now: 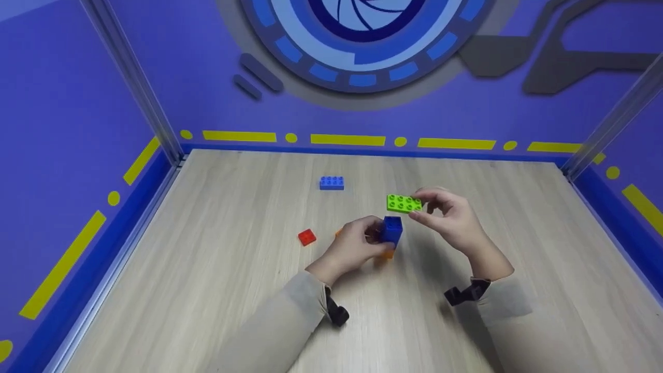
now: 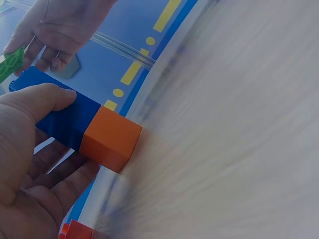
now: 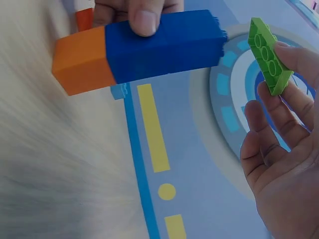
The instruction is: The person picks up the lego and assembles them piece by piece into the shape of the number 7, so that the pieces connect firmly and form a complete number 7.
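A dark blue building brick (image 1: 392, 231) stands upright on an orange brick (image 2: 112, 138), the two joined into a small tower on the table. My left hand (image 1: 357, 241) grips the blue part from the left side, thumb on its near face. Just above and to the right, my right hand (image 1: 449, 217) pinches a flat bright green brick (image 1: 400, 203) at its right end, studs up. The green brick's hollow underside shows in the right wrist view, apart from the tower's studded top.
A lighter blue brick (image 1: 331, 183) lies at the back of the table (image 1: 248, 207). Left of my left hand is a small red brick (image 1: 306, 237), and an orange piece (image 1: 339, 232) peeks out behind that hand. Purple-blue panels wall the table at the back and sides.
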`<state>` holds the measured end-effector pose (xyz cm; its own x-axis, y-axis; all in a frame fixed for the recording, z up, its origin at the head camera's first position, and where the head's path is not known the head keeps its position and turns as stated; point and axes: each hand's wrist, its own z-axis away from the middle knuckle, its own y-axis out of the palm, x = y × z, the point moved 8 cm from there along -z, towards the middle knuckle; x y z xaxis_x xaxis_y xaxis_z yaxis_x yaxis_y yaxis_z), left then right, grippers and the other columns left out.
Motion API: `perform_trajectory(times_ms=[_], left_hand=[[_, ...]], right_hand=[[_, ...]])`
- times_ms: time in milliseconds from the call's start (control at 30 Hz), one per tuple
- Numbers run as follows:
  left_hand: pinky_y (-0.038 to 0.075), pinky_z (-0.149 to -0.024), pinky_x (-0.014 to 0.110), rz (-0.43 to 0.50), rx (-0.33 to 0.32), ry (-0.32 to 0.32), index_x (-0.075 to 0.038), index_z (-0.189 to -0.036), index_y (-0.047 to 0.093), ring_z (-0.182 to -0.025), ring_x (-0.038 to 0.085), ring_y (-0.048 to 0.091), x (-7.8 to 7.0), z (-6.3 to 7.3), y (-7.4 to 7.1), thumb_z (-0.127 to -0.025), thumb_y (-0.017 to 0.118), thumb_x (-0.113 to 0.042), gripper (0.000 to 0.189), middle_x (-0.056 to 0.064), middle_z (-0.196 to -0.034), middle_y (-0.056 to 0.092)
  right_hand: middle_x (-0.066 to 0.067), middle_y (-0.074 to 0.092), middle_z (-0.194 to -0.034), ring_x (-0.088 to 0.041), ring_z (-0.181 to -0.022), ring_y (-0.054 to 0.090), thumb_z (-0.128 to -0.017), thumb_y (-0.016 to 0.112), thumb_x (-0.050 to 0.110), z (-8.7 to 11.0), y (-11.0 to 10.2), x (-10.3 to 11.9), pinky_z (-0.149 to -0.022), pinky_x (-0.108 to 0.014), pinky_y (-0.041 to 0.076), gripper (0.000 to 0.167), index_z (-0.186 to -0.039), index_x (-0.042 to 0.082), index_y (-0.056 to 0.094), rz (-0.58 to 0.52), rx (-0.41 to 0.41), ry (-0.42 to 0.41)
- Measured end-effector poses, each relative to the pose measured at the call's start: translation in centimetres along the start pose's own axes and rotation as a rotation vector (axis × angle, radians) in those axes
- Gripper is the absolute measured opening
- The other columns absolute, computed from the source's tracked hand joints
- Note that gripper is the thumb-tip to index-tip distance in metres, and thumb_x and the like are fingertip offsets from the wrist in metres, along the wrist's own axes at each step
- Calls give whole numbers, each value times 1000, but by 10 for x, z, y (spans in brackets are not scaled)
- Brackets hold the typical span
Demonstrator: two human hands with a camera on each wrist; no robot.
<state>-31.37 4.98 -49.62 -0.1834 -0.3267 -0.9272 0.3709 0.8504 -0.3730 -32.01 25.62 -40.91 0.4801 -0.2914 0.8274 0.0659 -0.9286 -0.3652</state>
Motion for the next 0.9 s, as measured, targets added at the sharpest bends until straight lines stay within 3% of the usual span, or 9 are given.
perform_trajectory(times_ms=[133,433,733,900], left_hand=[[62,-116,40,-4,8,-13,-18,-142,74,-127,16,75,1,0,1,-102,88,-31,44,0,-138,79],[62,-117,40,25,11,-30,-14,-146,72,-135,22,75,5,0,2,-103,87,-31,48,2,-144,78],[61,-118,38,51,13,-31,-16,-150,71,-137,23,74,6,0,3,-103,87,-29,51,4,-143,78],[59,-120,38,42,13,-41,-15,-151,70,-139,22,73,7,1,4,-104,86,-30,52,4,-145,78]], right_hand=[[6,78,-117,-12,-102,66,-95,85,-4,0,5,-6,-86,-21,53,29,-123,2,82,-4,21,23],[7,78,-120,-16,-101,65,-98,84,1,4,17,-20,-87,-22,54,29,-126,3,82,12,67,71],[7,78,-121,-12,-106,67,-96,81,-7,8,36,-29,-93,-21,56,31,-126,-3,79,-115,115,72],[-1,76,-126,-11,-112,70,-98,74,-12,15,46,-39,-96,-20,61,32,-127,2,79,-280,90,120]])
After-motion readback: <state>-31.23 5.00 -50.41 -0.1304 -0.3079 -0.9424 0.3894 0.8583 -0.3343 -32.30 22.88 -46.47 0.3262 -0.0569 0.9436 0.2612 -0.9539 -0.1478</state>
